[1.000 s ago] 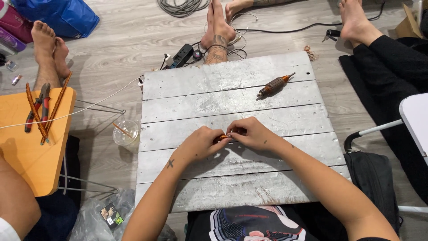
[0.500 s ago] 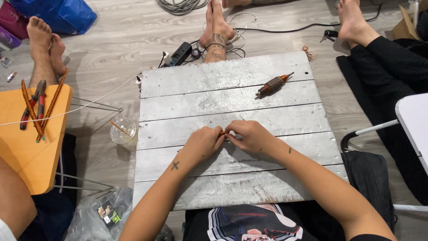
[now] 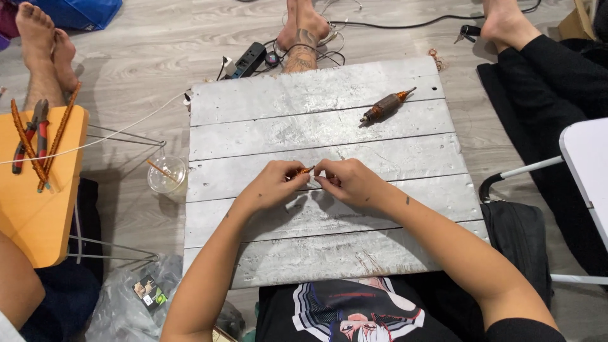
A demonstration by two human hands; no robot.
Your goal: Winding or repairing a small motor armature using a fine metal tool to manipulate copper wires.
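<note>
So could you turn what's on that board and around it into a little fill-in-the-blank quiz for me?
1. The left hand and right hand together pinch a small ____-coloured wire piece.
2. The motor rotor lies on the grey ____ board.
3. The pliers rest on the ____ stool.
4. The clear plastic cup stands on the ____.

Missing words: copper; wooden; orange; floor

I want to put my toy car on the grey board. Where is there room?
The near planks of the grey board, below both hands, are bare. So is the far-left corner, left of the copper-wound rotor. The middle is crowded: left hand and right hand pinch a small copper piece.
</note>
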